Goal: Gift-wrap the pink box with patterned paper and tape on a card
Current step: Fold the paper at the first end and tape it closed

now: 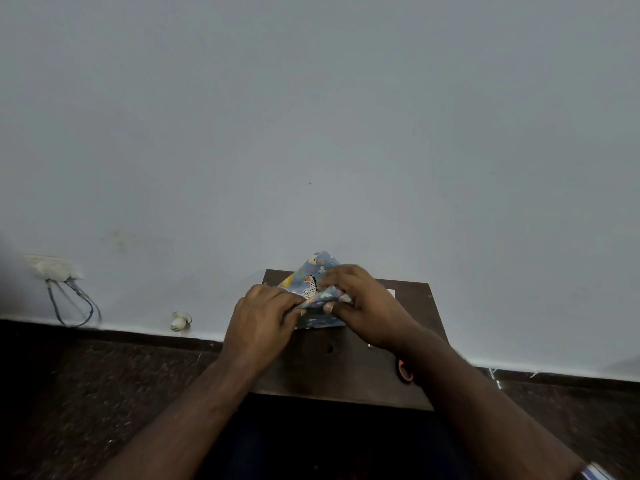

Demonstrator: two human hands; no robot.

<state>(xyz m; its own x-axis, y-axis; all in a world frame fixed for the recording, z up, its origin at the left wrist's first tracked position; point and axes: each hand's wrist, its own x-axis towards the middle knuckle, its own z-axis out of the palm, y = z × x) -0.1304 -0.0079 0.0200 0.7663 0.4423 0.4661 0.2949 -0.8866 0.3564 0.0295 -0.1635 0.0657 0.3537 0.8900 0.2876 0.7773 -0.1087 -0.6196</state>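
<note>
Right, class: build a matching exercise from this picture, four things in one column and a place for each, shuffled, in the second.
1. paper
2. scissors
3. socket
4. table

a. low on the wall, far left
b. between both hands
c. near the table's right edge, by the right forearm
d. against the wall, under the hands

Pairs: 1-b, 2-c, 3-a, 4-d

You face a plain pale grey-blue wall (311, 116) in dim, even light. Left of the small dark wooden table (332, 372) pushed against it, a socket box (52, 268) hangs trailing wires (74, 303). Below the wall, beside the table, lies dark speckled floor (104, 393).
</note>
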